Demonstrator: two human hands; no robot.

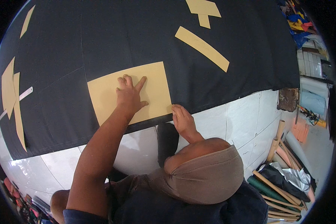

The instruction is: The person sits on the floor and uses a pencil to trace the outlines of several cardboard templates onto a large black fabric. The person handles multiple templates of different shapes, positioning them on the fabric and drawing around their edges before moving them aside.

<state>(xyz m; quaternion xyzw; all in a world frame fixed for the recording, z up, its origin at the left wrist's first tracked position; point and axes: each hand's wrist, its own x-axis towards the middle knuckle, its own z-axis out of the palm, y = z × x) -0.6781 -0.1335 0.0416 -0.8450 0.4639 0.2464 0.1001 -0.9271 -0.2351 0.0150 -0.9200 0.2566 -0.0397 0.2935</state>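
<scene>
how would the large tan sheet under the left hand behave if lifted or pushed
The tan sheet likely feels light, since it looks thin. It may be fairly stiff, given its crisp, flat edges. It could slide, as it seems simply laid on the black cloth.

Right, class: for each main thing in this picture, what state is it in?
Tan panel: lying flat
Left grip: open, fingers spread on the panel
Right grip: fingers bent at the panel's corner; hold unclear
Black cloth: spread out, faintly lined
Curved tan strip: flat, apart from the panel
Ruler: partly covered by tan pieces
Silver sheet: crumpled
</scene>
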